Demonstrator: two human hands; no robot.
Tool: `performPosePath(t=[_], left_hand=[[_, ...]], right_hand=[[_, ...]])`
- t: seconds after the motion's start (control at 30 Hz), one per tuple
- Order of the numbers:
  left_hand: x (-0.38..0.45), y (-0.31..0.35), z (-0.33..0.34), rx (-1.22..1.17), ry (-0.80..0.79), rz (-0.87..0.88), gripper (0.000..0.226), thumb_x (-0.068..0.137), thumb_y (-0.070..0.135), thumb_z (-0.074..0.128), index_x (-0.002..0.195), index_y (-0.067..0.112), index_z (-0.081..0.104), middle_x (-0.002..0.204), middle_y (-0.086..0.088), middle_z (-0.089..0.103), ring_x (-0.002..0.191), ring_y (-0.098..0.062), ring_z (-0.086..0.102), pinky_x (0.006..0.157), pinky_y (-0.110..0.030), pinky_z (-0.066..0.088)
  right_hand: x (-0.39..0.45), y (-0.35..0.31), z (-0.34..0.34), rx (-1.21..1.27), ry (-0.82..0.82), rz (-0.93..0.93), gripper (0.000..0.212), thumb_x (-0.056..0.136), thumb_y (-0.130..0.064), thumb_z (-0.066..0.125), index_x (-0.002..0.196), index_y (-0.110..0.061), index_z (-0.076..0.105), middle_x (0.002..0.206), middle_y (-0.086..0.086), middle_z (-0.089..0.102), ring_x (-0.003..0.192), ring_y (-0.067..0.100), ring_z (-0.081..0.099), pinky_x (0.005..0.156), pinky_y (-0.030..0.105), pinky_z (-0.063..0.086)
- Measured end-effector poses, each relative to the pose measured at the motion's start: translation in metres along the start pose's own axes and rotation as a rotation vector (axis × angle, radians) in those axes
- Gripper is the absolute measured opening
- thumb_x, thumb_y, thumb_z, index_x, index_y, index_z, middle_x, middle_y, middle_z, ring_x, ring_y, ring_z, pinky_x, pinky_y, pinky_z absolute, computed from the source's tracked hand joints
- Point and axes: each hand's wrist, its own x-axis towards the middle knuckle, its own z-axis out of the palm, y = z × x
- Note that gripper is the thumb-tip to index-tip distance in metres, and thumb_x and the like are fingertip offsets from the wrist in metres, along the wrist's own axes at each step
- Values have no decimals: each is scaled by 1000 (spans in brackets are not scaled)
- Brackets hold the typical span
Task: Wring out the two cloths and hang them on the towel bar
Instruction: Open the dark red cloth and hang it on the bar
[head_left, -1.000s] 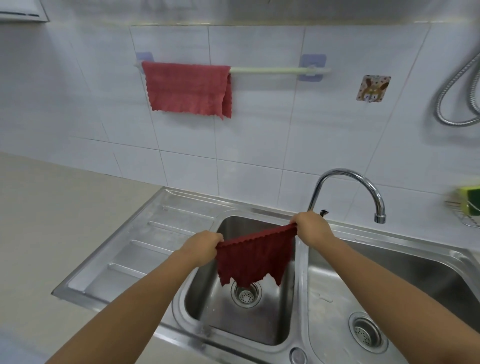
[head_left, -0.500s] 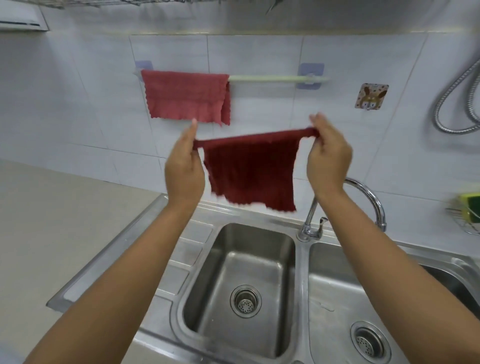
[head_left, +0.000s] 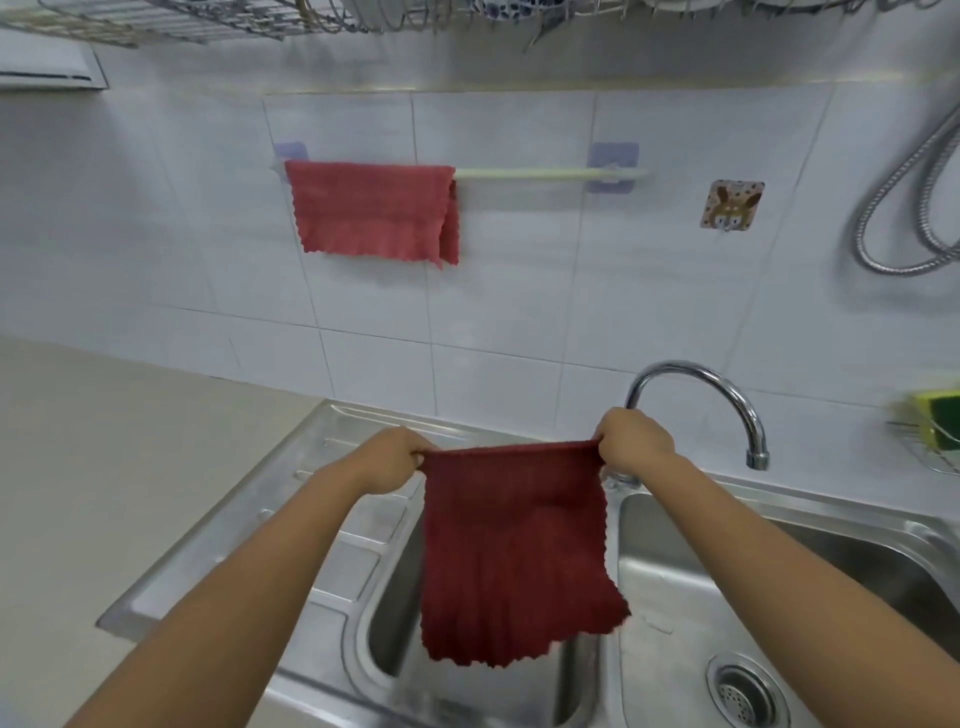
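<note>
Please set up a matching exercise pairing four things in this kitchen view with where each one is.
Things:
1. Light red cloth
2. Dark red cloth
3. Sponge
4. Hose

Places:
A. In a wire holder at the right edge
B. Draped over the left end of the towel bar
C. Looped on the wall, upper right
D. Stretched between the left hand and right hand over the sink

Pairs: 1-B, 2-D, 3-A, 4-C

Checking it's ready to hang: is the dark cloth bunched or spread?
Spread: the dark cloth hangs flat, its top corners pinched by the left hand and right hand.
</note>
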Motion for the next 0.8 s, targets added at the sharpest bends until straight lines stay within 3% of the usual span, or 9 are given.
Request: performPosePath(t=[0.13,0.2,0.3,0.4,0.47,0.53,0.6,0.7,0.8], left_hand=[[-2,0,0,18,-4,-28,39,94,-2,42,123,12,65,123,-8,66,117,-23,58,102,-29,42],[0,9,-15,-87,229,-43,41,96,-1,42,133,10,55,133,-13,59,125,-25,53,108,-29,37],[-9,31,-52,-264,881,186,45,97,2,44,140,14,47,137,-7,55,125,-25,55,108,-28,39],[-20,34,-71,101,1301,494,49,95,-4,42,140,14,47,144,6,44,132,-19,48,113,-31,36],[-22,26,-67,235,990,370,50,92,-6,42,133,18,56,136,0,57,121,-24,57,105,-39,45],[-25,13,-48,319,339,120,44,92,-3,42,120,21,66,118,0,67,108,-27,62,92,-30,47],[-25,-2,-26,224,-1,53,35,92,-1,44,100,17,73,96,2,67,97,-25,64,79,-24,42],[-26,-11,-17,101,-79,39,37,91,-4,47,109,15,73,104,-3,73,100,-18,65,87,-22,46],[-18,-11,-19,58,86,25,37,94,-1,47,119,14,68,119,-5,69,113,-20,62,98,-24,43]], right_hand=[[6,-1,1,44,-118,-14,33,83,2,46,102,-7,72,107,14,70,95,29,66,81,33,54],[8,-9,-18,179,13,-31,36,84,1,46,104,-12,73,112,10,71,102,28,64,87,34,53],[-3,-24,-63,617,642,-157,43,84,-4,45,111,-25,72,117,-1,70,111,22,63,93,27,48],[-18,-28,-73,758,1184,-427,47,83,-5,42,117,-22,69,123,-14,62,113,5,59,96,10,40],[-20,-24,-58,451,1002,-393,50,83,1,44,121,-22,66,125,-4,65,111,15,61,90,22,45],[-12,-14,-31,94,396,-189,49,84,0,44,119,-25,67,119,7,68,104,29,64,76,31,47],[-10,-3,-8,-12,14,-121,39,81,-5,47,104,-23,72,108,8,70,97,29,65,70,29,46],[-7,2,1,23,-81,-110,40,75,-4,49,98,-23,76,101,4,73,96,25,67,75,29,52],[-4,0,-5,166,79,-89,46,75,0,47,99,-27,76,104,0,74,96,25,67,75,29,51]])
